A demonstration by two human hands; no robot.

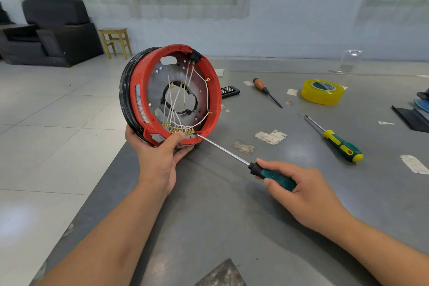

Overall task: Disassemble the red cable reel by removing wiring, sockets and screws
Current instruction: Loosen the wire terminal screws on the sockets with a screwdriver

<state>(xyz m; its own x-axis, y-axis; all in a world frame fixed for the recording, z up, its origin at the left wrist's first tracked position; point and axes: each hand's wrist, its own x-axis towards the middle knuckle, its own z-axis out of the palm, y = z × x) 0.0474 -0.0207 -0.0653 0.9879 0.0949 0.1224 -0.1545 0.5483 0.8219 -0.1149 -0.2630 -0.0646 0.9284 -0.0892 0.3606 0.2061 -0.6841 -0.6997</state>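
Fingers (274, 166) of the right hand (301, 190) curl round the green and black handle of a screwdriver (272, 175), clamped on it, with the thumb lying along the grip. Its long steel shaft runs up and to the left, and the tip touches the lower rim of the red cable reel (170, 94).

At the reel's bottom edge, the left hand (160, 158) grips from below: the thumb presses on the red rim just beside a row of brass terminals, while the other fingers wrap under the black back side. Held this way, the reel is tilted on edge above the near left corner of the grey desk (232, 216), its open face turned toward the camera. Inside, thin white wires (174, 104) cross over a metal plate with a central hole.

Farther right on the desk lie 2 more screwdrivers, one with a green and yellow handle (343, 146) and one with a wooden handle (261, 85), well apart. Near them sits a roll of yellow tape (322, 91).
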